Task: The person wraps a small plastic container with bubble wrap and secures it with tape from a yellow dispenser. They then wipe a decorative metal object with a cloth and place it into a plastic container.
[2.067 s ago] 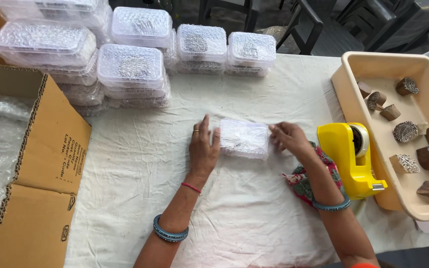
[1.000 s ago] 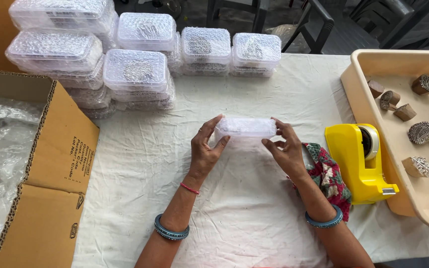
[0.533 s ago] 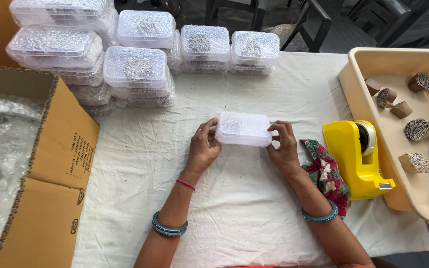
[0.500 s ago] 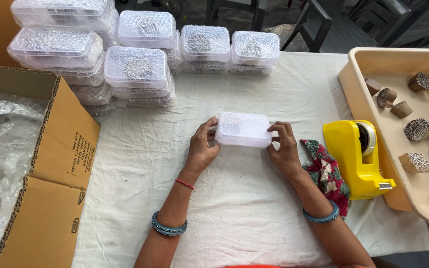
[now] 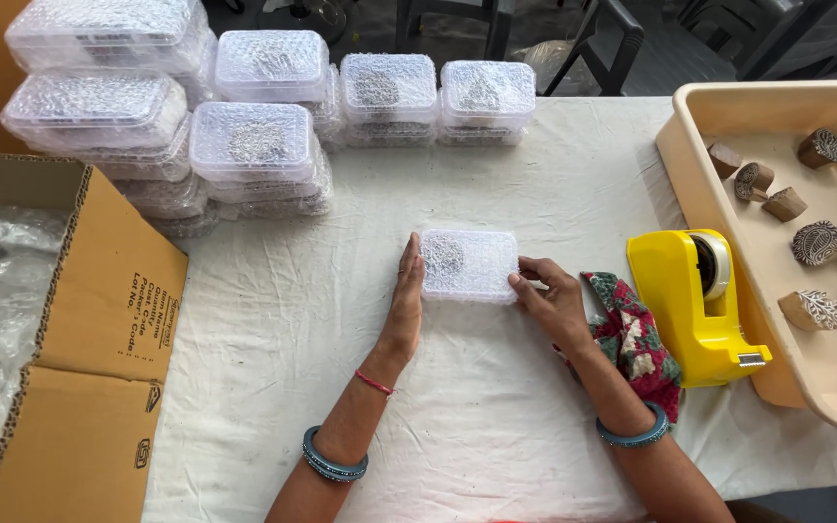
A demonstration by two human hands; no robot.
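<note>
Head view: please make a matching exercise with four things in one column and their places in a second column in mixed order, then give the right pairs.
Things:
1. bubble-wrapped box
2. yellow tape dispenser
3. carved wooden stamps
4. cardboard carton

Places:
A. inside the beige tray
B. at the left edge of the table, flaps open
C. between the left hand and the right hand
D. on the white cloth, just left of the tray

Pairs: 1-C, 2-D, 3-A, 4-B
</note>
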